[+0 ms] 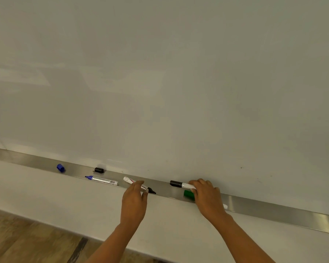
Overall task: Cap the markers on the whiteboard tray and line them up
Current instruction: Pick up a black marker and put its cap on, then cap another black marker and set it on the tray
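Observation:
On the metal tray [273, 209] under the whiteboard lie several markers and loose caps. My left hand [134, 202] touches an uncapped black marker [135, 183] whose tip points right. My right hand [207, 196] grips a capped black marker [180, 184], its black cap pointing left. A green cap [188, 194] sits just below that hand's fingers. Further left rests an uncapped blue marker [103, 180], with a loose black cap [99, 170] behind it and a loose blue cap [60, 168] at the far left. A white marker end [225, 206] peeks out behind my right wrist.
The whiteboard [160, 82] fills the upper view. A pale wall strip [65, 202] runs under the tray, and wood-look flooring [27, 242] shows at the bottom left. The tray stretches bare to the right past my right hand.

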